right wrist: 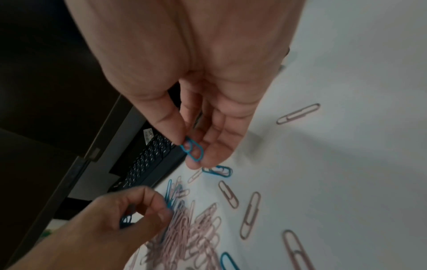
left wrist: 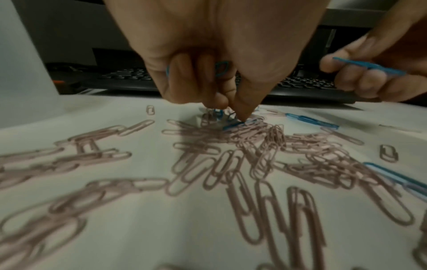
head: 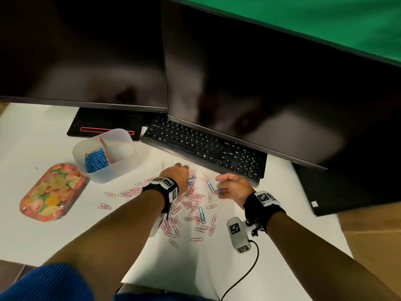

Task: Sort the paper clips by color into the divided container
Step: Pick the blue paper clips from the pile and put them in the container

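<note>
The translucent plastic divided container [head: 121, 157] lies at ten o'clock from the left hand [head: 176, 174], which pinches, it seems, a blue wire clip in the pile [left wrist: 233, 125], nearer than the right hand [head: 233, 187] grasping another blue clip [right wrist: 193, 151].

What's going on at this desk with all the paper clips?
A person is sorting paper clips by color. The left hand is pinching blue clips out of the pink pile on the white desk, with a few blue ones already tucked in its grip. The right hand holds one blue clip just above the desk. The divided container has blue clips in one compartment; the other looks empty.
</note>
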A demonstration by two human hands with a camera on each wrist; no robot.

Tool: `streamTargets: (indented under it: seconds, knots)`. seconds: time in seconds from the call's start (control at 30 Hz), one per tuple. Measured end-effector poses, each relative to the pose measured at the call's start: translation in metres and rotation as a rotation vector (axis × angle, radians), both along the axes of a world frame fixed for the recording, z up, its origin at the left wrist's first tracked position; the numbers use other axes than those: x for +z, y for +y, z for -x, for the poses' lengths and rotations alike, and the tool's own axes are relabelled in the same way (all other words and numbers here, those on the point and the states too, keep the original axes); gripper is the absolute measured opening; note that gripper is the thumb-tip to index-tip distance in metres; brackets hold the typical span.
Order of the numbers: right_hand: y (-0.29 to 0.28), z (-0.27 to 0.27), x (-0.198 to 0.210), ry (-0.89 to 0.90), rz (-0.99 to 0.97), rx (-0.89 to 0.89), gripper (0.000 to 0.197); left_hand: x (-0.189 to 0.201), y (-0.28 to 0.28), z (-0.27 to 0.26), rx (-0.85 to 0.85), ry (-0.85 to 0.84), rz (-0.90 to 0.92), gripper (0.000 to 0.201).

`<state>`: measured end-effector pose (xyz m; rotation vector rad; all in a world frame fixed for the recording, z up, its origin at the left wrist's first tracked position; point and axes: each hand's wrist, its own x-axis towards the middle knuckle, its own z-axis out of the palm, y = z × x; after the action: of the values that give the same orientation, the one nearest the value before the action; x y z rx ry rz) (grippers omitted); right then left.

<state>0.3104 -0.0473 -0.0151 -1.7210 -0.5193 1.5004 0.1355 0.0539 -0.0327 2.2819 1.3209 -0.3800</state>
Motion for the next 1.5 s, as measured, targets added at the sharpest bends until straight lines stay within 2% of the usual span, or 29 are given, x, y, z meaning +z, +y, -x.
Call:
streamTargets:
  seconds: [0.1,0.17,0.2,0.27,0.33,0.43,0.57,0.63,0.7,0.77,0.87,0.93,1.13,1.33,1.43,1.5]
  knots:
    - [0.002,-0.005,-0.003,-0.024,0.028,-0.093,0.026,-0.001,-0.001,0.008,0.145,-0.176,0.038,0.019]
    - [0.005,-0.004,-0.009,-0.134,0.07,-0.053,0.022,-0.001,-0.002,0.015,0.32,-0.33,0.1,0.012]
    - [0.007,-0.003,-0.012,-0.255,0.09,0.024,0.018,0.0,-0.003,0.017,0.391,-0.398,0.132,0.012]
    - [0.012,0.004,-0.018,-0.623,0.121,0.262,0.008,0.001,-0.004,0.024,0.462,-0.492,0.205,0.014]
    - [0.014,0.013,-0.021,-0.875,0.158,0.404,0.019,0.003,-0.006,0.031,0.507,-0.574,0.329,0.021]
    - [0.021,0.024,-0.019,-0.969,0.187,0.489,0.029,0.004,-0.01,0.039,0.595,-0.664,0.482,0.024]
    - [0.031,0.031,-0.009,-1.027,0.282,0.639,0.029,0.013,-0.014,0.042,0.842,-0.799,0.637,0.027]
    - [0.033,0.032,-0.007,-1.0,0.294,0.635,0.031,0.013,-0.015,0.044,0.966,-0.885,0.739,0.025]
    - [0.033,0.032,-0.01,-0.939,0.291,0.557,0.033,0.011,-0.017,0.048,1.049,-0.949,0.826,0.02]
    - [0.031,0.031,-0.013,-0.866,0.275,0.478,0.026,0.011,-0.017,0.049,1.087,-0.981,0.874,0.018]
    - [0.024,0.025,-0.016,-0.778,0.179,0.393,0.013,0.013,-0.018,0.05,1.135,-0.981,0.89,0.033]
    - [0.019,0.022,-0.014,-0.699,0.129,0.385,0.01,0.013,-0.019,0.05,1.17,-0.977,0.88,0.035]
    - [0.025,0.041,0.007,-0.063,-0.006,0.249,0.011,0.029,-0.019,0.059,1.206,-1.098,0.907,0.014]
    - [0.073,0.113,0.04,0.165,-0.078,0.334,0.021,0.059,0.003,0.114,1.298,-1.239,0.734,0.014]
    - [0.103,0.157,0.052,0.167,-0.042,0.375,0.02,0.07,0.024,0.155,1.387,-1.287,0.634,0.026]
    - [0.122,0.187,0.059,0.098,-0.007,0.437,0.021,0.076,0.038,0.178,1.468,-1.28,0.552,0.03]
